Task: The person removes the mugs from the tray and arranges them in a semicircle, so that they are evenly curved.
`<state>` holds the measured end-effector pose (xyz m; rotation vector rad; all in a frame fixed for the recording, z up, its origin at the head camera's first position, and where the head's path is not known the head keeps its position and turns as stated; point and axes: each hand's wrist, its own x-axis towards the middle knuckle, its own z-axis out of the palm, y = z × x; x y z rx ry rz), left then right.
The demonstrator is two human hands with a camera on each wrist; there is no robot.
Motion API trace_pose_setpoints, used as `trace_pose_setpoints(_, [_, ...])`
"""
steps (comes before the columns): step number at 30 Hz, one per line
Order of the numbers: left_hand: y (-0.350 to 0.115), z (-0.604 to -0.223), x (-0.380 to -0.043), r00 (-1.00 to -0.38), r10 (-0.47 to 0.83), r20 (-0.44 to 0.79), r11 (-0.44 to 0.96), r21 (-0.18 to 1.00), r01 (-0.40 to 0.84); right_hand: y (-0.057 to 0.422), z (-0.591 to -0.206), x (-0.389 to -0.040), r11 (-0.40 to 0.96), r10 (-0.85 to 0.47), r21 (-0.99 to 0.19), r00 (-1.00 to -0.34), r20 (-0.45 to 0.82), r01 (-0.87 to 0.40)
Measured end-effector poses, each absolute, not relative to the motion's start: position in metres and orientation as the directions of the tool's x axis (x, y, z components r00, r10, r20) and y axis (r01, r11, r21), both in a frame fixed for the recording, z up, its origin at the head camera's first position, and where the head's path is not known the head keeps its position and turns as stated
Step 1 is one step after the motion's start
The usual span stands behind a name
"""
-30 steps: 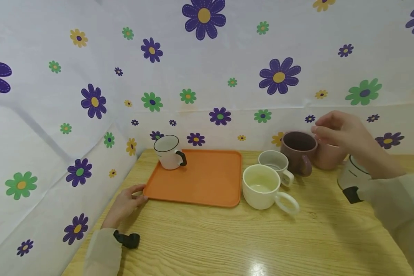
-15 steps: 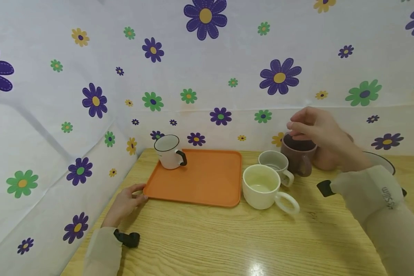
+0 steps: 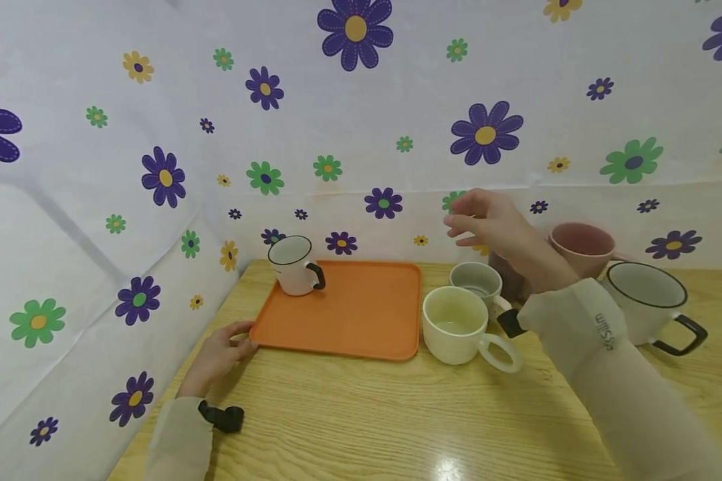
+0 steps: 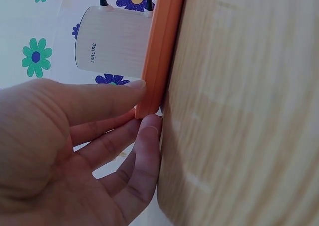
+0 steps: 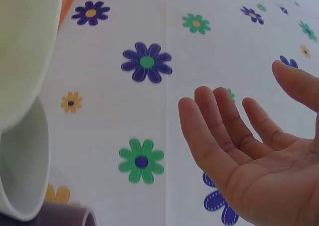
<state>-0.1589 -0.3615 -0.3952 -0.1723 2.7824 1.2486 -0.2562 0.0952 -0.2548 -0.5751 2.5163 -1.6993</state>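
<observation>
My left hand (image 3: 219, 357) holds the near left corner of an orange tray (image 3: 361, 314), thumb on its rim and fingertips at the corner's edge in the left wrist view. On the tray's far left stands a white mug (image 3: 291, 275) with a black rim and handle, marked "concise". My right hand (image 3: 490, 224) is in the air above the cups, its fingers loosely bent and nothing in them. Below it are a small grey-white cup (image 3: 477, 284) and a dark purple mug (image 3: 504, 274), partly hidden by the wrist. A cream mug (image 3: 454, 337) stands in front, near the tray's right edge.
A pink mug (image 3: 580, 247) and a larger white mug (image 3: 644, 300) with a black rim and handle stand at the right, partly behind the right arm. A flower-printed cloth (image 3: 361, 120) covers the wall behind and at the left of the wooden table (image 3: 337, 414).
My right hand has moved left, from above the pink mug past the purple mug to above the small grey-white cup. The left hand, tray and mugs have stayed in place.
</observation>
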Motion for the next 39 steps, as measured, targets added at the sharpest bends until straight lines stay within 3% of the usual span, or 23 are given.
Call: trace_pose_setpoints(39, [-0.363, -0.398, -0.159, -0.993, -0.067, -0.101, 0.675, 0.728, -0.119, -0.029, -0.277, -0.259, 0.202, -0.387, -0.979, -0.921, -0.047, -0.035])
